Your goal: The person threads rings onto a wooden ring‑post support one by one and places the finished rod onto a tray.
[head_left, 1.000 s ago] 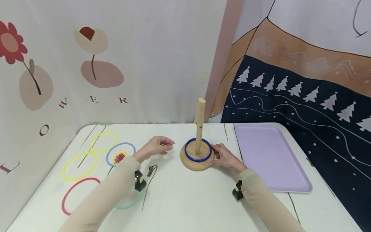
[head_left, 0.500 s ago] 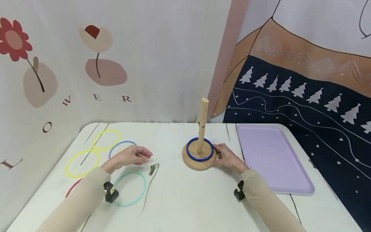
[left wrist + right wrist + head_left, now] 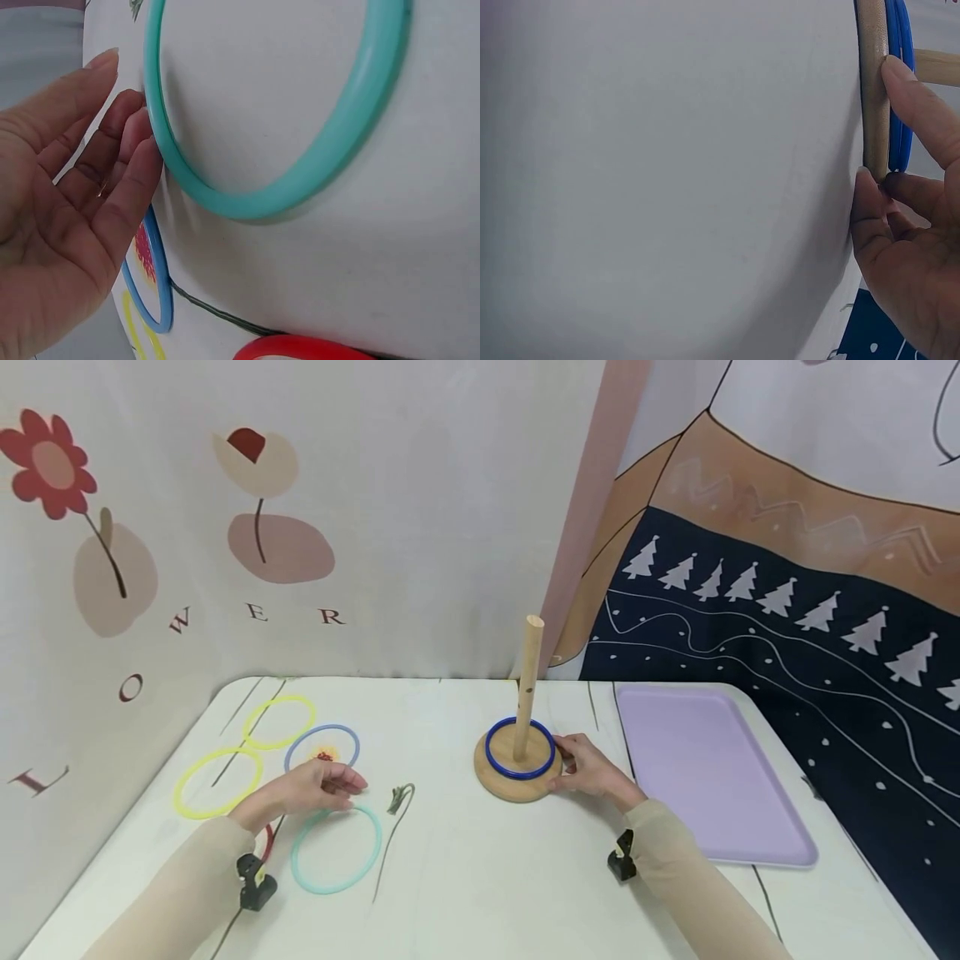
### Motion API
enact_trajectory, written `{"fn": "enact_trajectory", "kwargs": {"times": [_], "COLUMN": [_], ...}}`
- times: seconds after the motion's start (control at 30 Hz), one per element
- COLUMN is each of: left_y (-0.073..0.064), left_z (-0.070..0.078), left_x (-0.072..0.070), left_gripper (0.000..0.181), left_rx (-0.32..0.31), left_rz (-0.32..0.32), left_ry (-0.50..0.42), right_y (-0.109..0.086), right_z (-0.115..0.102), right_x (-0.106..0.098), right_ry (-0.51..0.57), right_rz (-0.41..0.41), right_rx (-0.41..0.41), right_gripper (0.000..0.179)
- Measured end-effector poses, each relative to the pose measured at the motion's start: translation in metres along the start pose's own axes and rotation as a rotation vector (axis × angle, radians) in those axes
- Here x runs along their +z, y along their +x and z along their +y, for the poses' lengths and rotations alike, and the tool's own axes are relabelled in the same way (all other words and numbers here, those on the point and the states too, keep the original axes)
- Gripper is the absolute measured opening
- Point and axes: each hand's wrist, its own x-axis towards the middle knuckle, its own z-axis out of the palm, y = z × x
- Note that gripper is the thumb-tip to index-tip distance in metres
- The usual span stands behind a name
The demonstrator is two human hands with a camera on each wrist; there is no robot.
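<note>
My left hand [image 3: 307, 789] hovers low over the far edge of a teal ring [image 3: 330, 890], its fingers loosely bent. In the left wrist view, those fingertips lie right at the outer side of the teal ring [image 3: 240, 205], with the thumb spread away. My right hand [image 3: 588, 768] holds the right edge of the round wooden base [image 3: 510, 791]. An upright peg [image 3: 528, 685] rises from that base, encircled by dark blue rings [image 3: 517, 776]. From the right wrist, the thumb presses the upper edge of the base [image 3: 876, 90] and fingers sit under its rim; two blue rings [image 3: 901, 135] appear stacked there.
Behind the left hand lies a light blue ring [image 3: 356, 746]. Two yellow rings, one far [image 3: 281, 697] and one nearer [image 3: 213, 815], lie at the left. A red ring [image 3: 267, 843] is mostly hidden under the left forearm. A lilac tray [image 3: 705, 768] occupies the table's right side.
The left hand has moved away from the wooden stand, leftward and toward me, to the teal ring. The right hand keeps its hold on the base.
</note>
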Motion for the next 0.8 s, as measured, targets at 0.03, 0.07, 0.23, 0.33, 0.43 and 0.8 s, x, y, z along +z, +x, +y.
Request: {"fn": "enact_trajectory", "kwargs": {"times": [0.03,0.07,0.23,0.33,0.43,0.8], "left_y": [-0.0007,-0.0012,-0.0030,-0.0037,-0.0037,-0.0039], "left_z": [-0.0002,-0.0003,-0.0014,-0.0024,-0.0038,-0.0023], "left_x": [0.0004,0.0009,0.0034,0.0047,0.0058,0.0094], "left_gripper": [0.033,0.033,0.030,0.026,0.022,0.015], "left_rx": [0.003,0.006,0.017,0.017,0.021,0.019], "left_rz": [0.002,0.006,0.028,0.047,0.058,0.086], "left_ry": [-0.002,0.002,0.044,0.071,0.080,0.144], "right_y": [0.0001,0.0001,0.0005,0.0006,0.0005,-0.0004], "right_z": [0.0000,0.0001,0.0011,0.0014,0.0008,0.0007], "right_x": [-0.0001,-0.0002,0.0002,0.0004,0.0002,0.0004], "right_ry": [0.002,0.002,0.002,0.000,0.006,0.003], "right_rz": [0.001,0.002,0.005,0.004,0.006,0.003], "right_rx": [0.002,0.002,-0.003,-0.006,0.000,-0.024], "right_gripper": [0.081,0.081,0.081,0.081,0.081,0.080]}}
